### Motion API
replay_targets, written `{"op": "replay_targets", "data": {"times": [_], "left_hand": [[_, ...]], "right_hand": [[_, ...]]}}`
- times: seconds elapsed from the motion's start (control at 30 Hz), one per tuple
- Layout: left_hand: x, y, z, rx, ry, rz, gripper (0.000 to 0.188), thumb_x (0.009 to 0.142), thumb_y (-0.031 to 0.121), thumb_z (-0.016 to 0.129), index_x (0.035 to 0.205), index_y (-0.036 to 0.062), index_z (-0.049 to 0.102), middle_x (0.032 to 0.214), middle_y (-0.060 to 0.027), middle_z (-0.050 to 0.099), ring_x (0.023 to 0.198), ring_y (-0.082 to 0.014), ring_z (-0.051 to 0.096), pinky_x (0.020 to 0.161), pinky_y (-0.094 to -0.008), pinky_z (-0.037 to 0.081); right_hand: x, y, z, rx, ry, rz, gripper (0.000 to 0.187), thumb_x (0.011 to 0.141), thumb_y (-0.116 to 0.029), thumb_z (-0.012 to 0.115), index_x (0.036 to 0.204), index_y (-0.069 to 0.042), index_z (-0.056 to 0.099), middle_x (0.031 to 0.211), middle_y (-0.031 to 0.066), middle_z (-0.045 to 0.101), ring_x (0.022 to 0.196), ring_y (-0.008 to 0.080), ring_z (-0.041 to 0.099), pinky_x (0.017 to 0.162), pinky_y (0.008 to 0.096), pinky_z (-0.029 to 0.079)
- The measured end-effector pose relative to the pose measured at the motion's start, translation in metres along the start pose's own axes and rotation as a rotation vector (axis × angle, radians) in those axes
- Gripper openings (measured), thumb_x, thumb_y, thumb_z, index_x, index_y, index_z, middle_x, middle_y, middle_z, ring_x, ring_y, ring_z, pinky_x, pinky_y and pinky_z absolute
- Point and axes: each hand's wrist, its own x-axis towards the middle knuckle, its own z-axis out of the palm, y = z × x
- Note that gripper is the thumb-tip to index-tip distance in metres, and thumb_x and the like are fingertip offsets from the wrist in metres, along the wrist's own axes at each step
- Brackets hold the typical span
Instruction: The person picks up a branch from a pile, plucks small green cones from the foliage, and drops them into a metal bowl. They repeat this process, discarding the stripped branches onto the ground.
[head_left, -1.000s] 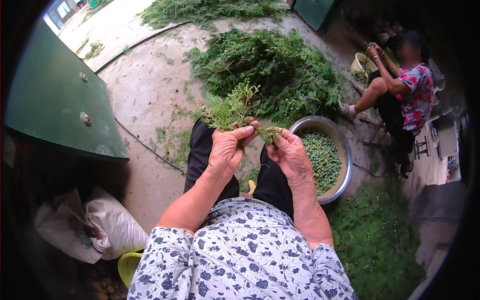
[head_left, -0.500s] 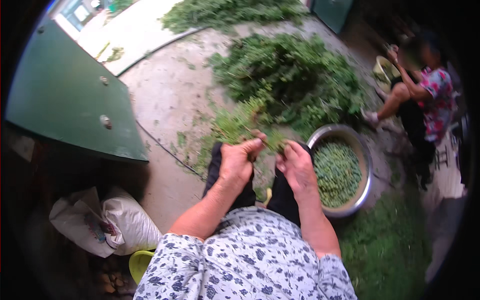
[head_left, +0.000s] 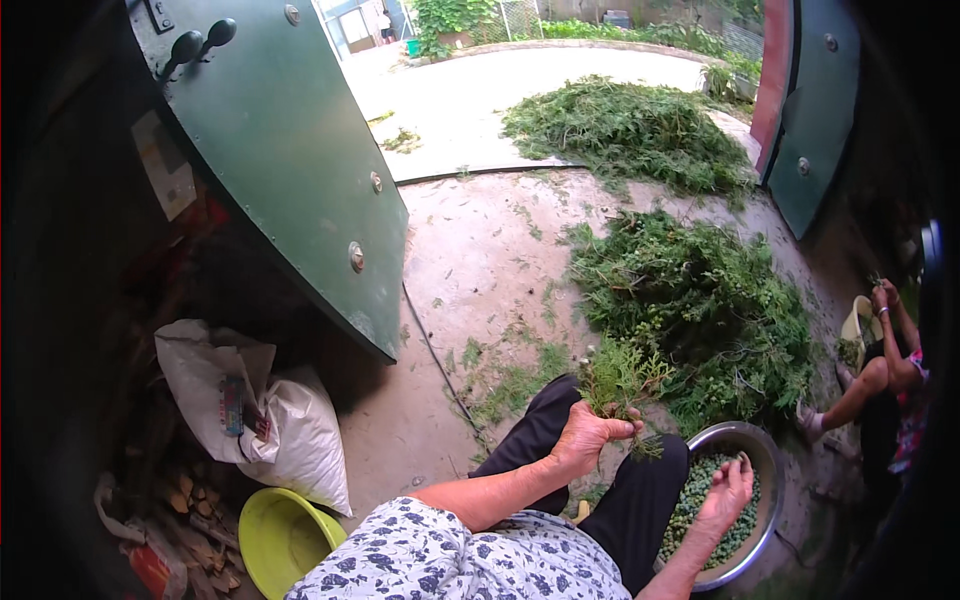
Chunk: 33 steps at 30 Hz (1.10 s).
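Note:
My left hand (head_left: pixel 588 440) is closed on a leafy evergreen sprig (head_left: pixel 622 383), held above my knees with its flat green fronds pointing away from me. My right hand (head_left: pixel 727 495) is over a metal basin (head_left: pixel 772 478) on my right, fingers bent and a little apart, with nothing visible in them. Small round green cones (head_left: pixel 703 480) fill much of that basin. Just beyond my knees and the basin lies a big heap of cut evergreen branches (head_left: pixel 700 310).
A second branch heap (head_left: pixel 630 130) lies by the doorway. Green metal doors (head_left: pixel 290 170) stand on both sides. To my left are white sacks (head_left: pixel 300 430), a yellow-green bucket (head_left: pixel 270 545) and firewood (head_left: pixel 200 510). Another person (head_left: pixel 875 375) sits at right beside a pale bucket (head_left: pixel 855 325).
My view has swung left and up, showing more of the doorway. My right hand has parted from the left and moved over the basin; the left keeps the sprig.

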Motion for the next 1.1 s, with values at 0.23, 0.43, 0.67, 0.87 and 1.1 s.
{"op": "replay_targets", "data": {"times": [0.23, 0.43, 0.67, 0.87, 1.1], "left_hand": [[-0.001, 0.015, 0.002, 0.187, -0.075, -0.051, 0.02, 0.085, 0.01, 0.061, 0.1, -0.0029, 0.058, 0.09, -0.0086, 0.064, 0.075, -0.0181, 0.064, 0.068, -0.0323, 0.054], [0.002, 0.042, 0.003, 0.543, -0.103, 0.212, 0.016, 0.089, 0.014, 0.057, 0.094, -0.0008, 0.06, 0.083, -0.0073, 0.066, 0.068, -0.0133, 0.063, 0.057, -0.0266, 0.051], [-0.001, 0.051, 0.004, 1.675, -0.096, 0.93, 0.049, 0.069, -0.006, 0.054, 0.117, 0.0037, 0.052, 0.085, -0.0133, 0.057, 0.078, -0.0317, 0.057, 0.067, -0.0386, 0.048], [-0.005, 0.036, 0.001, 1.759, -0.18, 0.904, 0.053, 0.066, -0.006, 0.052, 0.119, 0.004, 0.051, 0.078, -0.0111, 0.052, 0.074, -0.0291, 0.056, 0.064, -0.0383, 0.046], [-0.007, 0.023, 0.003, 1.806, -0.269, 0.807, 0.047, 0.069, -0.003, 0.053, 0.115, 0.0049, 0.053, 0.077, -0.01, 0.054, 0.073, -0.0291, 0.057, 0.062, -0.0376, 0.046]], "right_hand": [[0.041, -0.004, -0.128, -0.466, 0.374, -0.322, 0.038, 0.086, -0.012, 0.05, 0.118, 0.01, 0.049, 0.12, 0.018, 0.052, 0.104, 0.0279, 0.051, 0.094, 0.0358, 0.039], [0.02, -0.011, -0.077, -0.597, 0.418, -0.392, 0.035, 0.085, -0.009, 0.05, 0.115, 0.008, 0.052, 0.113, 0.015, 0.056, 0.099, 0.024, 0.052, 0.09, 0.0334, 0.039], [-0.045, -0.019, 0.075, -0.384, -0.06, -0.164, 0.013, 0.089, -0.011, 0.056, 0.095, -0.002, 0.062, 0.073, 0.0033, 0.061, 0.057, 0.0087, 0.056, 0.051, 0.0199, 0.045], [-0.074, 0.0, 0.109, -0.166, -0.282, 0.144, 0.02, 0.088, -0.016, 0.059, 0.098, 0.001, 0.059, 0.074, 0.0043, 0.061, 0.057, 0.0072, 0.056, 0.048, 0.0179, 0.042], [-0.071, 0.01, 0.113, -0.176, -0.294, 0.091, 0.015, 0.083, -0.013, 0.065, 0.09, 0.0, 0.06, 0.071, -0.0003, 0.059, 0.054, 0.0046, 0.05, 0.047, 0.0162, 0.037]]}}
